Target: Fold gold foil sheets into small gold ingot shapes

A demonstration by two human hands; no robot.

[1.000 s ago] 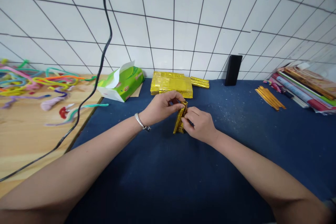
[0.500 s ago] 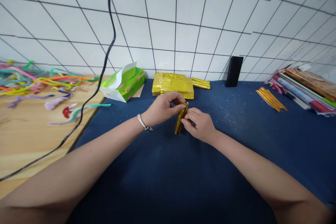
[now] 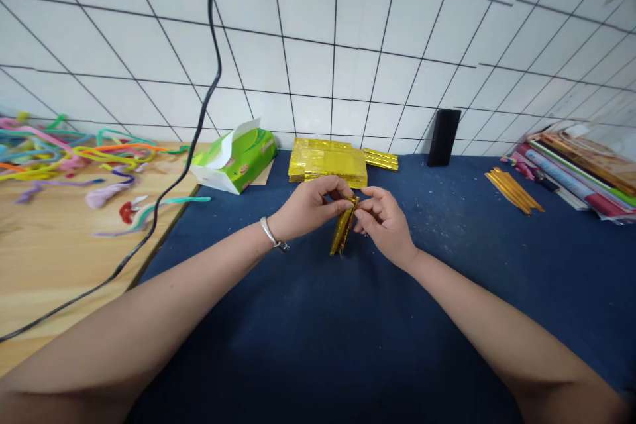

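A narrow folded piece of gold foil paper (image 3: 342, 228) stands tilted above the dark blue tabletop, its long side running down toward me. My left hand (image 3: 315, 207), with a silver bangle at the wrist, pinches its top end between thumb and fingers. At the upper right edge of the paper is my right hand (image 3: 387, 222), its thumb and fingertips drawn together against that edge and the index finger slightly raised. Behind the hands lies a stack of gold foil sheets (image 3: 335, 162), with several narrow gold strips (image 3: 380, 159) beside it.
A green tissue pack (image 3: 248, 156) sits at the back left. Colourful pipe cleaners (image 3: 99, 156) cover part of the wooden table. A black cable (image 3: 199, 126) hangs across the left. Rightward are a black upright object (image 3: 444, 138), golden strips (image 3: 514, 190) and piled books (image 3: 571, 172).
My right hand has shifted slightly up and right along the folded paper, its fingers opening somewhat. My left hand keeps its pinch in nearly the same place.
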